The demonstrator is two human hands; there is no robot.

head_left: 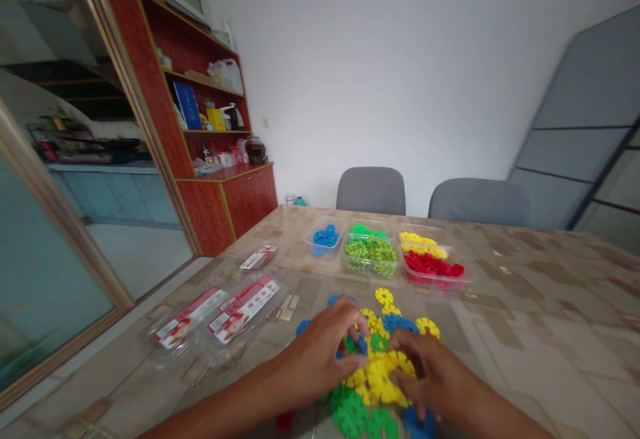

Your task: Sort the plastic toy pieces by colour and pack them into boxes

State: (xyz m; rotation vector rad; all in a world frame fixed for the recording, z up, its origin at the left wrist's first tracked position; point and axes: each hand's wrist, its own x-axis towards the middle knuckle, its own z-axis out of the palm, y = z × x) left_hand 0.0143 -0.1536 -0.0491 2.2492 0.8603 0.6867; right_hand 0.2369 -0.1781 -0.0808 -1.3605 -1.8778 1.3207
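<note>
A heap of flat plastic snowflake discs in yellow, blue, green and red lies on the table's near edge. My left hand rests on the heap's left side, fingers curled down onto the blue and yellow discs. On the right side, my right hand has its fingers bent over the yellow discs. Whether either hand grips a disc is hidden by the fingers.
Clear tubs of sorted discs stand further back: blue, green, yellow, red. Clear lids with red labels lie to the left. Two grey chairs stand behind the table; a red shelf unit is left.
</note>
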